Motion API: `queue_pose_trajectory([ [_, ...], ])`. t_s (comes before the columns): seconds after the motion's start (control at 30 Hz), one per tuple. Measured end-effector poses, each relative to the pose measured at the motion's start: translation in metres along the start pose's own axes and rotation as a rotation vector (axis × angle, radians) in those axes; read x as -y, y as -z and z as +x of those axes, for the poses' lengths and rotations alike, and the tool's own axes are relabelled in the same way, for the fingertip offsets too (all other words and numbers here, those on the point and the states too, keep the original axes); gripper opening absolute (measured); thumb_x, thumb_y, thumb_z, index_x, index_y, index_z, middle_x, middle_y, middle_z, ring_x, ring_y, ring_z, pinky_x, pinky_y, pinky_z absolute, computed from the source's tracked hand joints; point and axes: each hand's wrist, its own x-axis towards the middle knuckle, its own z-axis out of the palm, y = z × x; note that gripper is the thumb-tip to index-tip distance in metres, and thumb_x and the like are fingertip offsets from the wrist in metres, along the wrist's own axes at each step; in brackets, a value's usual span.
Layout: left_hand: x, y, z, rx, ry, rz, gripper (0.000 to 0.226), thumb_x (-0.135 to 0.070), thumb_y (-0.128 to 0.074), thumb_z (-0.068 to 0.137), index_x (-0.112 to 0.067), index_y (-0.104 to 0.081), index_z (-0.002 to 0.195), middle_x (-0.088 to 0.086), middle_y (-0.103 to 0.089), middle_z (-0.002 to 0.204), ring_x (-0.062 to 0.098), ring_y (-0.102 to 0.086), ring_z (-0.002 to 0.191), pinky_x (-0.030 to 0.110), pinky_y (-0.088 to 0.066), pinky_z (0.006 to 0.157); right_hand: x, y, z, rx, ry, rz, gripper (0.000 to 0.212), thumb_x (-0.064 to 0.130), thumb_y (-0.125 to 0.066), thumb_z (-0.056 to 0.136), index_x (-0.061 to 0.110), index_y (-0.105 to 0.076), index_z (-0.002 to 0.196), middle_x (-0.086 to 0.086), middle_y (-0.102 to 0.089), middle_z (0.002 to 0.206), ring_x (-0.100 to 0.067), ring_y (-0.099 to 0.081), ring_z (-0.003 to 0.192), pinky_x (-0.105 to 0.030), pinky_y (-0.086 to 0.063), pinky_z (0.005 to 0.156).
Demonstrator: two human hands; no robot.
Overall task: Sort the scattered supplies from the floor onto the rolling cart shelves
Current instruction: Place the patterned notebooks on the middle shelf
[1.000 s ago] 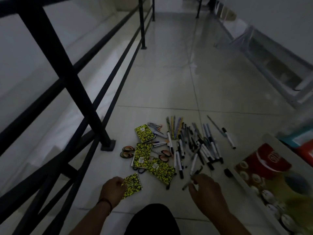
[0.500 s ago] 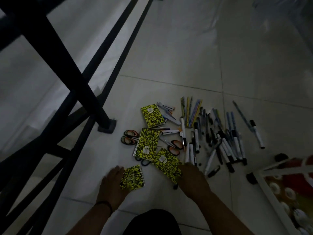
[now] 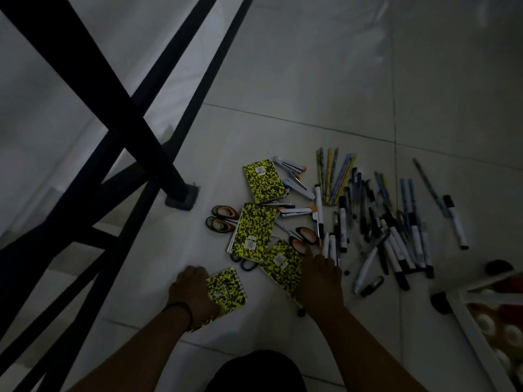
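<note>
Supplies lie scattered on the tiled floor: three yellow-and-black notebooks [image 3: 263, 181], [image 3: 253, 232], [image 3: 280, 264], orange-handled scissors [image 3: 223, 217], staplers [image 3: 295, 181], coloured pencils [image 3: 335, 175] and several markers [image 3: 396, 244]. My left hand [image 3: 188, 290] grips a small spiral notepad [image 3: 226, 290] of the same pattern by its left edge, low on the floor. My right hand [image 3: 321, 281] rests over the right edge of the nearest notebook, fingers stretched forward toward a second pair of scissors [image 3: 304, 236]. The light is dim.
A black metal railing [image 3: 113, 114] runs along the left, its post base [image 3: 181, 198] close to the scissors. The white rolling cart [image 3: 469, 326] shows at the bottom right with a black wheel [image 3: 440, 302] and round white items inside.
The view has tilted down toward the floor. My right hand has moved left from the markers onto the nearest notebook. My left hand stays on the small notepad.
</note>
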Motion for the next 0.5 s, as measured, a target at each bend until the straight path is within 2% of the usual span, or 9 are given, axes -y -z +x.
queue_pose_trajectory([
  [0.07, -0.003, 0.005, 0.001, 0.043, 0.02, 0.002, 0.087, -0.058, -0.077, 0.057, -0.016, -0.042, 0.125, 0.009, -0.039, 0.133, 0.029, -0.038, 0.126, 0.035, -0.038, 0.1, 0.0, 0.008, -0.005, 0.021, 0.018, 0.073, 0.031, 0.005, -0.082, 0.035, 0.008, -0.063, 0.059, -0.012, -0.059, 0.058, -0.033, -0.06, 0.053, -0.037, -0.051, 0.047],
  [0.1, -0.004, 0.007, 0.0, 0.058, 0.026, 0.013, 0.086, -0.059, -0.077, 0.057, -0.016, -0.043, 0.124, 0.01, -0.039, 0.132, 0.029, -0.038, 0.125, 0.036, -0.039, 0.1, -0.001, 0.012, -0.009, 0.039, 0.041, 0.151, 0.028, 0.007, -0.079, 0.045, 0.012, -0.053, 0.055, -0.009, -0.054, 0.057, -0.032, -0.058, 0.053, -0.034, -0.047, 0.045],
  [0.17, -0.004, 0.008, -0.003, 0.066, 0.029, 0.014, 0.079, -0.057, -0.075, 0.061, -0.016, -0.046, 0.121, 0.011, -0.041, 0.129, 0.03, -0.041, 0.123, 0.036, -0.04, 0.099, -0.004, 0.018, -0.013, 0.061, 0.041, 0.403, 0.029, 0.014, -0.057, 0.076, 0.021, -0.034, 0.059, -0.002, -0.04, 0.063, -0.025, -0.05, 0.065, -0.027, -0.034, 0.05],
  [0.2, -0.004, 0.009, -0.006, 0.067, 0.024, -0.008, 0.073, -0.053, -0.074, 0.064, -0.014, -0.047, 0.12, 0.012, -0.043, 0.128, 0.031, -0.043, 0.121, 0.036, -0.041, 0.097, -0.008, 0.021, -0.018, 0.152, 0.009, 0.545, 0.03, 0.013, -0.046, 0.086, 0.022, -0.031, 0.062, 0.0, -0.037, 0.067, -0.022, -0.046, 0.068, -0.025, -0.027, 0.049],
  [0.27, -0.003, 0.011, -0.015, 0.082, 0.02, -0.121, 0.061, -0.046, -0.067, 0.072, -0.011, -0.047, 0.118, 0.014, -0.052, 0.124, 0.03, -0.051, 0.115, 0.033, -0.044, 0.09, -0.015, 0.036, -0.035, 0.217, -0.053, 0.762, 0.021, 0.01, -0.042, 0.093, 0.013, -0.039, 0.073, -0.002, -0.042, 0.07, -0.015, -0.043, 0.064, -0.02, -0.023, 0.047],
  [0.33, -0.002, 0.017, -0.028, 0.063, 0.023, -0.265, 0.048, -0.038, -0.062, 0.078, -0.01, -0.047, 0.113, 0.015, -0.06, 0.114, 0.03, -0.058, 0.105, 0.031, -0.045, 0.081, -0.02, 0.061, -0.057, 0.225, -0.134, 0.936, 0.01, 0.012, -0.04, 0.096, 0.008, -0.048, 0.093, -0.006, -0.052, 0.077, -0.013, -0.047, 0.064, -0.022, -0.032, 0.052],
  [0.4, -0.003, 0.025, -0.043, 0.008, 0.032, -0.392, 0.038, -0.03, -0.062, 0.083, -0.011, -0.046, 0.112, 0.015, -0.062, 0.106, 0.031, -0.06, 0.099, 0.031, -0.044, 0.075, -0.027, 0.082, -0.077, 0.202, -0.215, 1.072, 0.022, 0.015, -0.039, 0.096, 0.014, -0.05, 0.115, -0.009, -0.059, 0.089, -0.019, -0.054, 0.073, -0.027, -0.043, 0.059],
  [0.5, -0.021, 0.046, -0.071, -0.1, 0.027, -0.62, 0.029, -0.018, -0.058, 0.084, -0.01, -0.053, 0.112, 0.015, -0.063, 0.101, 0.03, -0.059, 0.093, 0.032, -0.043, 0.074, -0.038, 0.117, -0.111, 0.116, -0.261, 1.164, 0.026, 0.016, -0.039, 0.096, 0.026, -0.049, 0.117, -0.004, -0.06, 0.098, -0.025, -0.06, 0.088, -0.043, -0.054, 0.077],
])
